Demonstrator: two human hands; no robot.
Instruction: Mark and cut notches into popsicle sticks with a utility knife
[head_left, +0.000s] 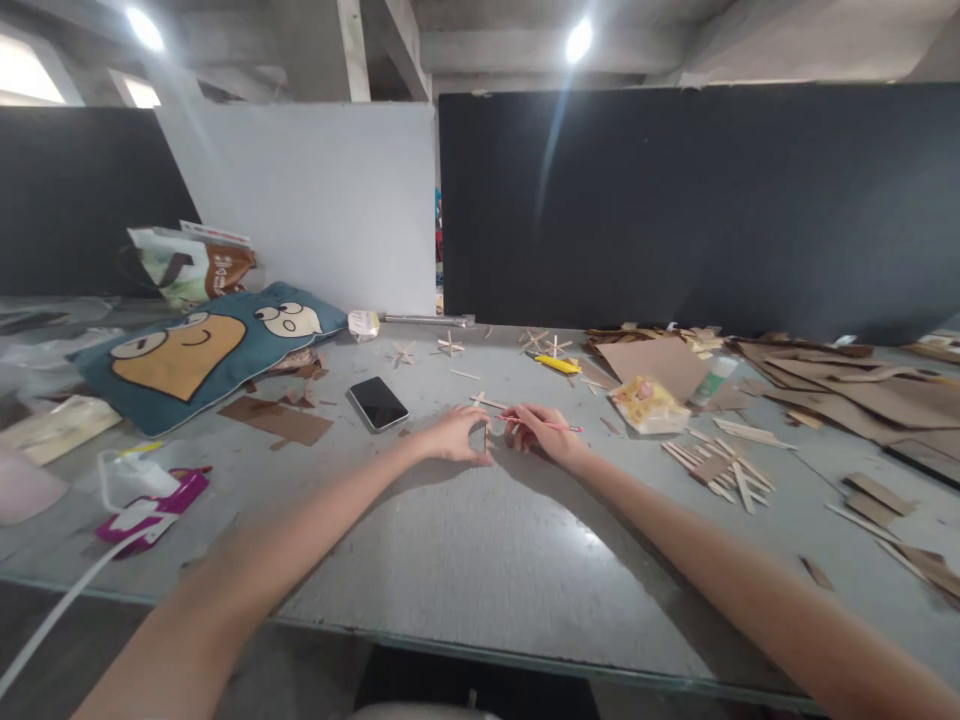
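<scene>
Both my arms reach out over the grey table [465,540]. My left hand [454,436] rests on the table with its fingers pinched on a small wooden stick [486,436] that stands between the two hands. My right hand [541,430] is closed on a thin red pencil [559,427], whose tip points toward the stick. A few more short sticks [487,402] lie just beyond the hands.
A black phone [378,402] lies left of my hands. A blue cartoon cushion [202,350] and bags sit at the far left. Loose wooden sticks [720,465], a yellow packet [649,405], a glue bottle [712,380] and cardboard pieces [840,395] cover the right side. Dark panels stand behind.
</scene>
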